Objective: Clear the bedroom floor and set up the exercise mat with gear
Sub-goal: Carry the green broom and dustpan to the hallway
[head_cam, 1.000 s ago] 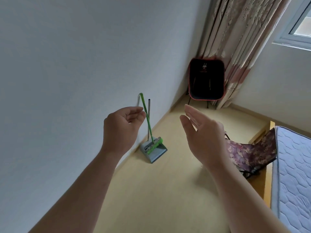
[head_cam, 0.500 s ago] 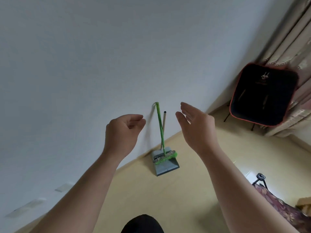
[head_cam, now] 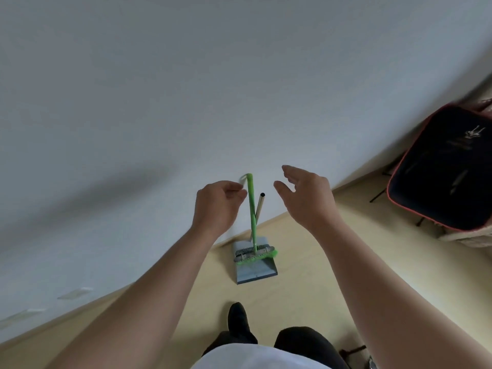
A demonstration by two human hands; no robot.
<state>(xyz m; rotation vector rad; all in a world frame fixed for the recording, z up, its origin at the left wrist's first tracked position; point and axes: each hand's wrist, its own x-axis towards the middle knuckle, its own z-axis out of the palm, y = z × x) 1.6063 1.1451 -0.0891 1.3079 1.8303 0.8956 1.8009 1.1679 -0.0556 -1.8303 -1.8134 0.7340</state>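
Hands now flank the green broom (head_cam: 251, 217). Left hand (head_cam: 215, 206) at its 9 o'clock, fingers loosely curled, holding nothing. Broom stands in grey dustpan (head_cam: 255, 270) on floor (head_cam: 306, 288) against wall (head_cam: 239, 89). Right hand (head_cam: 306, 198) at 3 o'clock, fingers wide. Black case (head_cam: 447, 166) far right.

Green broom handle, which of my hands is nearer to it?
Left. The left hand has loosely curled fingers just beside the top of the green broom handle; the right hand is open, farther off on the other side, past the dustpan pole.
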